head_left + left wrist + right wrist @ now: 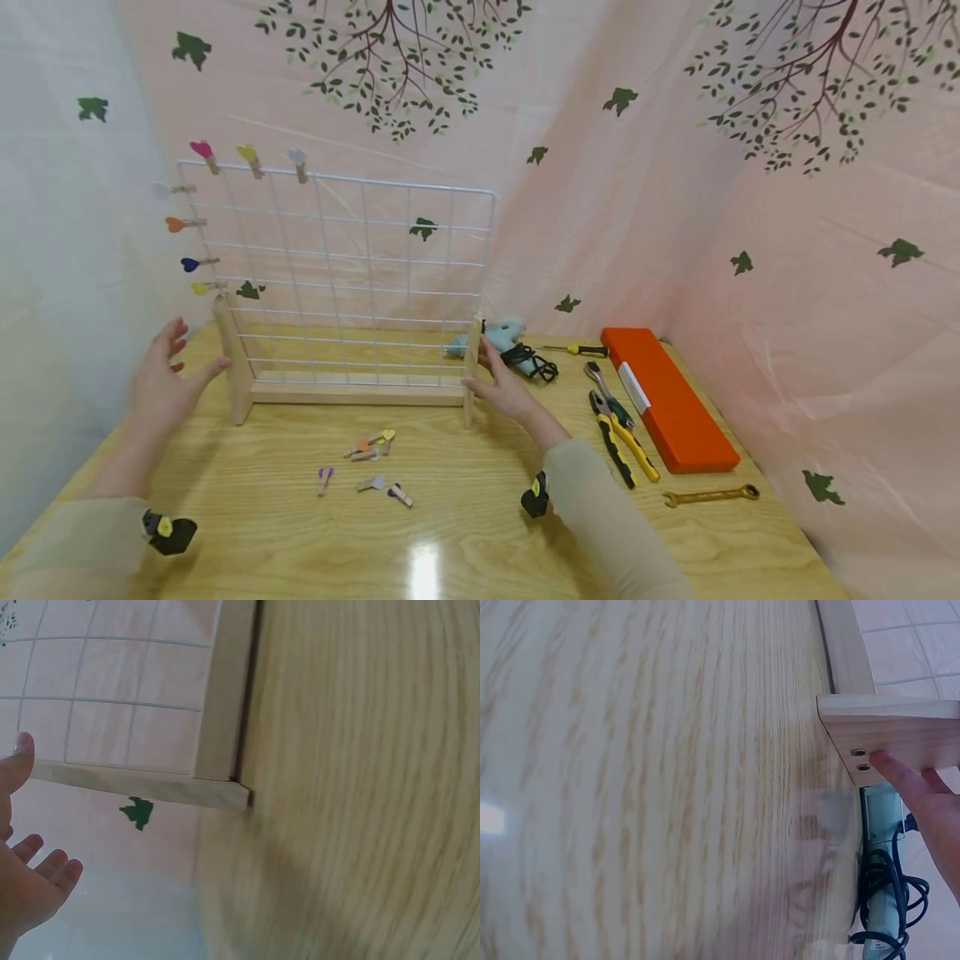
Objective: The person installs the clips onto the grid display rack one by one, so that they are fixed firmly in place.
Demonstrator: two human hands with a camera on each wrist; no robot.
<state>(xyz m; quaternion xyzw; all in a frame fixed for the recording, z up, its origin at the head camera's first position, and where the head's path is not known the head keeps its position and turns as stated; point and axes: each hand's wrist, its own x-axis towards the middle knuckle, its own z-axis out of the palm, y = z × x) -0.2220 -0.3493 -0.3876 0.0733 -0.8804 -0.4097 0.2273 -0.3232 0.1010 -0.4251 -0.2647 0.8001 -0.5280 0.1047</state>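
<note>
A white wire grid rack (337,267) stands upright in a wooden stand (352,393). Heart-topped clothespins are clipped along its top edge and left edge, among them a pink one (202,150) and an orange one (176,225). My left hand (167,379) is spread beside the left post (150,782), its thumb close to the wood; whether it touches, I cannot tell. With fingers extended, my right hand (510,390) touches the outer face of the right post (892,739), near two screws. Several loose clothespins (366,454) lie on the table before the rack.
Behind the right post is a light blue glue gun (504,333) with a black cord. Farther right are a screwdriver (588,350), a ratchet (609,396), pliers (622,437), an orange box (667,400) and a wrench (711,496). Printed curtains enclose the table.
</note>
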